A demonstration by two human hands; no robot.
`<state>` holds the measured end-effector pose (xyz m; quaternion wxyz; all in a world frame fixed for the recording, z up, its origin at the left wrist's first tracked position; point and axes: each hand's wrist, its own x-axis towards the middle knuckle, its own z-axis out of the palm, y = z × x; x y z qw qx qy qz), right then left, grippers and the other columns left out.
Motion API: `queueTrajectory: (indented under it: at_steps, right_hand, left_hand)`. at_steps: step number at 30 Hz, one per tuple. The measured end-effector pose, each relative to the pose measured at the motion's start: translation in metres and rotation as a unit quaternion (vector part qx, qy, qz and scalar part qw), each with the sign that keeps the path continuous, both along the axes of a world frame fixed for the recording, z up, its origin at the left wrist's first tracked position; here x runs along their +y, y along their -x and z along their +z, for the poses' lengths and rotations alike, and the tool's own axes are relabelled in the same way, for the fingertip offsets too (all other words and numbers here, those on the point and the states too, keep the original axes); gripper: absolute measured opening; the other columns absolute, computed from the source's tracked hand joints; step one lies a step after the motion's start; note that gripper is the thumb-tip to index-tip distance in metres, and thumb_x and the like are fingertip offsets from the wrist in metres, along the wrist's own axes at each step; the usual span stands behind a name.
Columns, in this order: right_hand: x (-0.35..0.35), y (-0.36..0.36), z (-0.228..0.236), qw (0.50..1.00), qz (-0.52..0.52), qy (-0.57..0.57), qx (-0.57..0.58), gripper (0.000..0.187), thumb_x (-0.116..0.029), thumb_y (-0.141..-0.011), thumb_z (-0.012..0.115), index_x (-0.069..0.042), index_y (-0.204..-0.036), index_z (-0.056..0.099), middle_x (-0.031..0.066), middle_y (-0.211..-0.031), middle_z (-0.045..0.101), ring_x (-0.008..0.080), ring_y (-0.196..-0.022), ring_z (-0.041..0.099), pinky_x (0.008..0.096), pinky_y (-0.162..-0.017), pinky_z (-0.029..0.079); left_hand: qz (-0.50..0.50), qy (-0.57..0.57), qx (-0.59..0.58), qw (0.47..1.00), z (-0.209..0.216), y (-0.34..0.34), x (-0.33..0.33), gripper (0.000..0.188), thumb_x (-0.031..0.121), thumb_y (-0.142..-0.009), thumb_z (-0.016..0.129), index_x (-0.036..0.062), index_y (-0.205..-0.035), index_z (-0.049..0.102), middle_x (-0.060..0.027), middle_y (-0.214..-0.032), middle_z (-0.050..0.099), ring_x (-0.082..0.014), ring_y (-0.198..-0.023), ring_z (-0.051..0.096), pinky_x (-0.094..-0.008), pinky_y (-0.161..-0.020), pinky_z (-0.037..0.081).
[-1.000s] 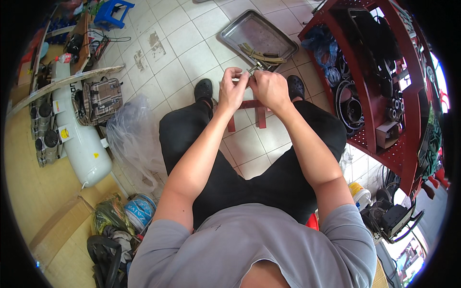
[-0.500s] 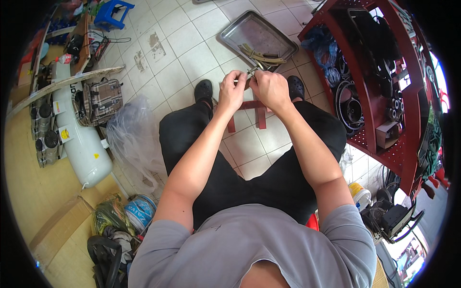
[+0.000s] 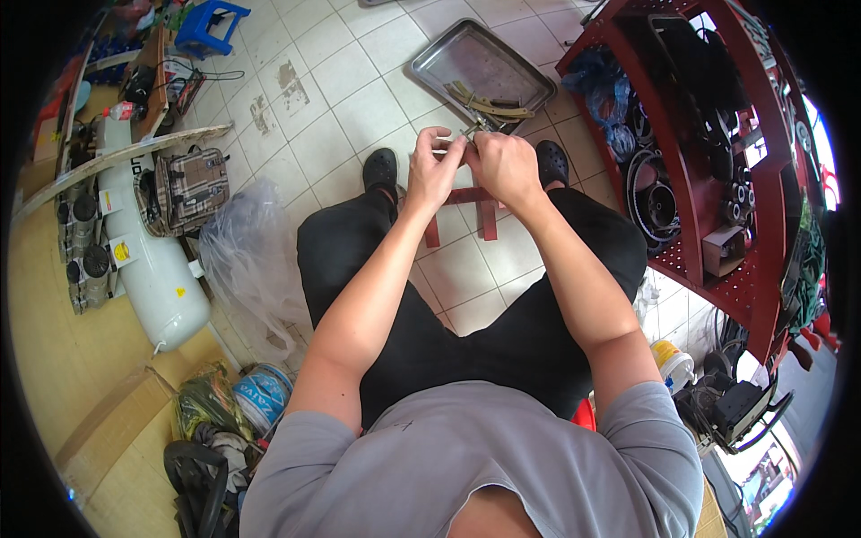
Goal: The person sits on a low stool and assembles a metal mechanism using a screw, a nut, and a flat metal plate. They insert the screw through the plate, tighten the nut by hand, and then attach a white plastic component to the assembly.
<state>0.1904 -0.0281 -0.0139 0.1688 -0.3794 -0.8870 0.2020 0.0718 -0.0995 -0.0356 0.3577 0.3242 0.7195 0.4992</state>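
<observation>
My left hand [image 3: 433, 170] and my right hand [image 3: 504, 167] meet between my knees, fingertips almost touching. Both are closed in a pinch around a small, thin metal piece [image 3: 467, 134]; the fingers cover most of it, so its kind is unclear. Just beyond them a shallow metal tray [image 3: 466, 56] lies on the tiled floor. Curved, yellowish strips [image 3: 489, 104] and other small metal parts sit at its near end. Under my hands stands a low dark-red metal frame [image 3: 486, 215], its top partly hidden.
On the right rises a red metal shelf [image 3: 683, 193] with wheel-like parts. A white tank [image 3: 154, 287], a plaid bag [image 3: 193, 184] and a see-through plastic bag [image 3: 251, 255] are on the left. A blue stool [image 3: 211, 29] stands far left. My black shoes [image 3: 380, 169] flank the frame.
My left fingers have shifted slightly and spread a little above the pinch. The thin metal piece has turned slightly between the fingertips. My arms stay nearly in place.
</observation>
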Motion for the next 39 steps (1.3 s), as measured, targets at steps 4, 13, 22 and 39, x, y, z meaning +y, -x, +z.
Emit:
queueTrajectory:
  at_steps: [4,13,22,39]
  right_hand:
    - [0.001,0.001,0.004,1.0,-0.008,-0.013,0.003,0.021,-0.021,-0.079,0.063,-0.002,-0.07,0.061,0.0155,-0.069,0.064,0.0349,-0.064,0.063,0.0436,-0.062,0.05]
    - [-0.01,0.006,-0.004,0.971,-0.1,0.2,0.083,0.035,-0.033,-0.083,0.064,0.002,-0.083,0.063,0.0184,-0.072,0.065,0.0328,-0.07,0.066,0.0421,-0.064,0.051]
    - [-0.003,0.009,-0.017,0.844,-0.026,0.495,0.203,0.038,-0.031,-0.096,0.053,0.007,-0.088,0.058,0.0128,-0.07,0.066,0.0166,-0.058,0.065,0.0308,-0.054,0.049]
    - [-0.004,0.009,-0.004,0.828,-0.049,0.515,0.216,0.026,-0.02,-0.094,0.058,0.006,-0.094,0.053,0.0115,-0.078,0.065,0.0155,-0.057,0.066,0.0259,-0.045,0.049]
  left_hand:
    - [-0.016,0.008,0.025,1.0,0.006,-0.002,0.0,0.02,0.021,-0.093,0.059,0.0012,-0.098,0.057,-0.0059,-0.088,0.063,-0.0138,-0.082,0.058,-0.0283,-0.074,0.047]
    - [0.093,-0.059,-0.09,0.99,-0.014,0.002,0.0,0.022,0.021,-0.096,0.055,0.001,-0.104,0.056,-0.0031,-0.09,0.059,-0.0112,-0.078,0.055,-0.0256,-0.069,0.046]
    - [0.081,-0.101,-0.231,0.964,-0.022,0.01,0.002,0.027,0.029,-0.099,0.049,0.0047,-0.11,0.048,-0.0063,-0.093,0.057,-0.0129,-0.078,0.057,-0.027,-0.066,0.049]
    - [0.114,-0.066,-0.338,0.932,-0.024,0.012,-0.001,0.026,0.021,-0.095,0.058,0.0019,-0.109,0.051,-0.0056,-0.091,0.059,-0.0108,-0.08,0.052,-0.0266,-0.071,0.044]
